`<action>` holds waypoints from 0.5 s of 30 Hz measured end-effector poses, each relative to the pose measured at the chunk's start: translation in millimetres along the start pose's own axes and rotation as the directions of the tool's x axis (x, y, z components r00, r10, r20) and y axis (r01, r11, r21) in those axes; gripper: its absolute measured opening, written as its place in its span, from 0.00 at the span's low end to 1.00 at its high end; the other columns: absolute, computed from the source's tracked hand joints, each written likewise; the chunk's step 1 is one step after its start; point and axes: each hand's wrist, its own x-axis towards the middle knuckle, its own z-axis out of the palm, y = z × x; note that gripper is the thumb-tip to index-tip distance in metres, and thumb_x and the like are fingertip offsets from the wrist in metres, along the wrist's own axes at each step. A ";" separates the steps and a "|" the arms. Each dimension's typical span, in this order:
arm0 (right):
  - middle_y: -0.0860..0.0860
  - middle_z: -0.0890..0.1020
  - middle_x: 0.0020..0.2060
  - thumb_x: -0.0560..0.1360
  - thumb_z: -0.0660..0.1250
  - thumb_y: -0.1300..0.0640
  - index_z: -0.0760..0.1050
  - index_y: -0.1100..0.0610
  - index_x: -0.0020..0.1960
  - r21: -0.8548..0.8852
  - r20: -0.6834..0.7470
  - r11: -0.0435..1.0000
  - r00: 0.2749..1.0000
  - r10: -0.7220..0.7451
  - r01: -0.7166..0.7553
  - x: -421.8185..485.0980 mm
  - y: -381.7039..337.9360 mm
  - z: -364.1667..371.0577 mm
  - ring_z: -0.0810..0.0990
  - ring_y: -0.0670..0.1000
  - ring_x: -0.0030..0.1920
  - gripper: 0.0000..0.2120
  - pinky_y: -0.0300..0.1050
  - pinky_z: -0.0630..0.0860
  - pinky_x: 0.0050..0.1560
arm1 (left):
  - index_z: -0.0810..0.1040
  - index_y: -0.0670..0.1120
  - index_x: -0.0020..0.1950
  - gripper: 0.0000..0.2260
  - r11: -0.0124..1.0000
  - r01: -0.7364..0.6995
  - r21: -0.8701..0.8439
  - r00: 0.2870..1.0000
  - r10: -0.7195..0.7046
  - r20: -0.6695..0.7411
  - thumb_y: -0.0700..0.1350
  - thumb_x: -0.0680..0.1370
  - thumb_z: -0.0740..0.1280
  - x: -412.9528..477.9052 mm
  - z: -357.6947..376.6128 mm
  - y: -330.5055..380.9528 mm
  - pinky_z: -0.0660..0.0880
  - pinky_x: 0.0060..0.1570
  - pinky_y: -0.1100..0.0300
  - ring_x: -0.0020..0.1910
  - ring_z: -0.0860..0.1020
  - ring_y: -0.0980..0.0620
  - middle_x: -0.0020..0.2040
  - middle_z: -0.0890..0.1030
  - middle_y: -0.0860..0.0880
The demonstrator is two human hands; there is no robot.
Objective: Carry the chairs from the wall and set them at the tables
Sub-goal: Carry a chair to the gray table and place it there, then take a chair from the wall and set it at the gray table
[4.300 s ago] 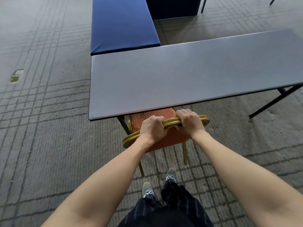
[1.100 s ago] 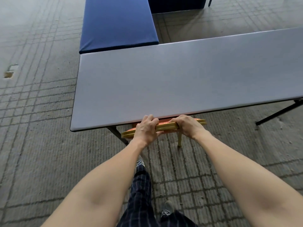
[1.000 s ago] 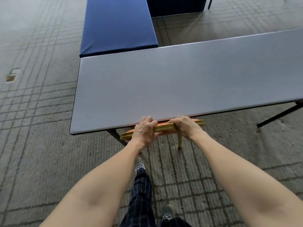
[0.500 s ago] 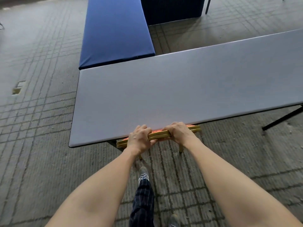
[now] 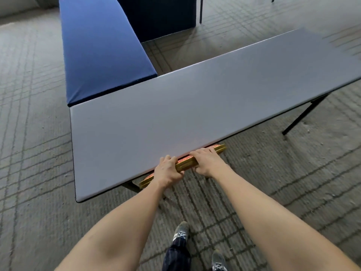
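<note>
Both hands grip gold top rail of chair (image 5: 187,164), left hand (image 5: 167,173) and right hand (image 5: 205,160) wrapped closed. Chair tucked beneath grey worktop (image 5: 175,114), seat hidden. Best practice likely: square rail with worktop edge, keep knuckles clear, set legs flat before letting go.

Two bare forearms reached into view from the near edge, with no sleeves, watch, rings or bracelets visible on them or on the left hand (image 5: 168,171) and right hand (image 5: 206,160). Below them, one trouser leg (image 5: 176,255) showed in dark navy fabric with thin, pale stripes forming a faint check. The person wore grey lace-up sneakers with white laces: the left sneaker (image 5: 181,231) farther forward, the right sneaker (image 5: 218,260) cut off by the near edge.
</note>
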 end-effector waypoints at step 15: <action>0.55 0.65 0.75 0.78 0.64 0.52 0.59 0.57 0.78 0.555 -0.142 0.765 0.869 0.475 -0.327 -213.1 -51.6 41.5 0.64 0.55 0.75 0.31 0.52 0.61 0.74 | 0.69 0.53 0.73 0.24 0.900 -0.432 -0.053 0.896 0.423 -0.135 0.51 0.77 0.65 -143.9 13.2 58.7 0.58 0.71 0.52 0.71 0.64 0.50 0.70 0.71 0.52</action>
